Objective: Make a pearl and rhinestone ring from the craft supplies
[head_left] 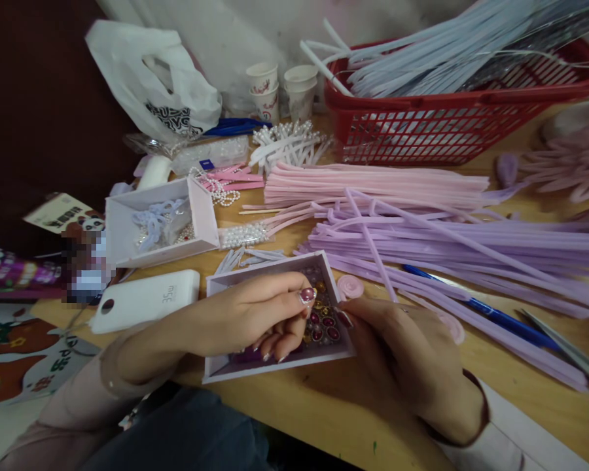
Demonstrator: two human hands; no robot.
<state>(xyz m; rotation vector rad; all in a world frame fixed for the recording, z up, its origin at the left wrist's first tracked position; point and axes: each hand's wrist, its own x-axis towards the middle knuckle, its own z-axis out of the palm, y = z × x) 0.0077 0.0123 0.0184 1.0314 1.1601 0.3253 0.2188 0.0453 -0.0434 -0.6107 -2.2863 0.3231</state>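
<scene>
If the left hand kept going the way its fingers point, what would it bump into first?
Probably the coloured gems in the small tray: the left hand points rightward, its fingertips nearly on them. Just past them is the right hand. Height above the gems is unclear.

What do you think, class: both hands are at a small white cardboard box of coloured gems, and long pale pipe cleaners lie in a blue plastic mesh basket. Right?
No: the head view shows the plastic mesh basket is red, not blue. The left hand and right hand are at the small white cardboard box of coloured gems, and pale pipe cleaners lie in it.
</scene>
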